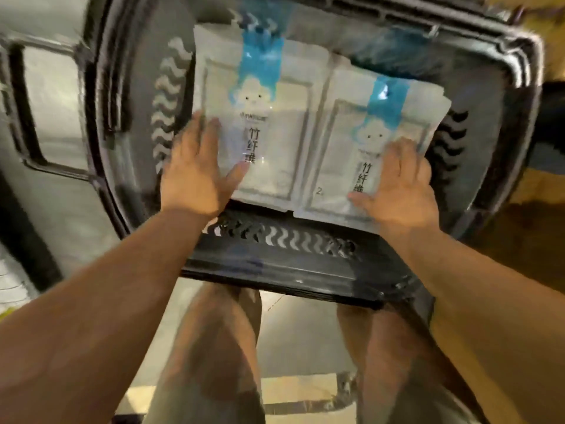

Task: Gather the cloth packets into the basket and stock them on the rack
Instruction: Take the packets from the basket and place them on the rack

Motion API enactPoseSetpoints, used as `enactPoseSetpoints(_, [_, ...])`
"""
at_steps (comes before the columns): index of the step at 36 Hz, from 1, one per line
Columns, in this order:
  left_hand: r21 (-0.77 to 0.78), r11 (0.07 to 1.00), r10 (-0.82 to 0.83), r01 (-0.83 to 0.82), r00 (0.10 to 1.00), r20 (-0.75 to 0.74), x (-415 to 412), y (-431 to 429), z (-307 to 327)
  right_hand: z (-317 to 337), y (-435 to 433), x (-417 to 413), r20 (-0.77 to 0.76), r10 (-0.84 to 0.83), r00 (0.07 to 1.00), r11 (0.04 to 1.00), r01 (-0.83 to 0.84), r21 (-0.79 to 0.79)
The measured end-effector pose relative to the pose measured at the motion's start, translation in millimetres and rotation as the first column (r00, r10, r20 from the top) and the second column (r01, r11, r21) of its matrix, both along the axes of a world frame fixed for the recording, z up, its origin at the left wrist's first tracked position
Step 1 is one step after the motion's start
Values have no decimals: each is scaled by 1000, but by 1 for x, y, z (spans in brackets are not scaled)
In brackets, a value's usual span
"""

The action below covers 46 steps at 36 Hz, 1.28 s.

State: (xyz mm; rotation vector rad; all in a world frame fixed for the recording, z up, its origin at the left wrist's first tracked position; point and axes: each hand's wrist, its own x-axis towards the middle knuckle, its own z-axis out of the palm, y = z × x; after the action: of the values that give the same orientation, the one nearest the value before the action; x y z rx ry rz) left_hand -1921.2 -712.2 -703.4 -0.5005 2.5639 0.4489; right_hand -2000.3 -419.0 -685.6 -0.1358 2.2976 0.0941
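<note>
Plainly the gathering step is in hand and, I judge, near its close: the packets lie inside the black basket (305,283), and none shows loose outside it. The left grip (195,169) lies flat and open, fingers straight, on the near left corner of one packet (275,117). The right grip (400,185) lies the same way, open and pressing, on the second packet (342,142), and the two packets meet between the grips. Beyond the fingertips more packets show blue bands, blurred. Layered edges past the right grip suggest a stack beneath. Neither grip curls round anything. No rack is in view. The next move likely calls for lifting both grips off the stack and taking the handle (33,105), which lies out to the left of the left grip. The basket then wants carrying level so the slick packets do not slide.
</note>
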Motion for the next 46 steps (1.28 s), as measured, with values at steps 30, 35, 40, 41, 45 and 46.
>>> enactPoseSetpoints(30, [267, 831, 471, -488, 873, 127, -22, 15, 211, 235, 22, -13, 138, -820, 555, 407, 736, -541])
enactPoseSetpoints(35, [427, 730, 545, -533, 832, 107, -35, 12, 326, 350, 8, -22, 168, -822, 544, 320, 685, -655])
enactPoseSetpoints(40, [561, 648, 602, -515, 797, 36, -55, 2, 432, 463, -8, -34, 146, -831, 536, 240, 584, -776])
enactPoseSetpoints(41, [589, 635, 613, -500, 790, 10, -61, 1, 452, 483, -10, -36, 137, -834, 535, 228, 558, -798])
enactPoseSetpoints(45, [676, 611, 607, -411, 791, -68, -72, -8, 526, 551, -13, -40, 124, -849, 514, 174, 493, -852])
enactPoseSetpoints(46, [701, 607, 593, -375, 801, -85, -76, -10, 545, 569, -14, -39, 119, -855, 504, 156, 468, -870])
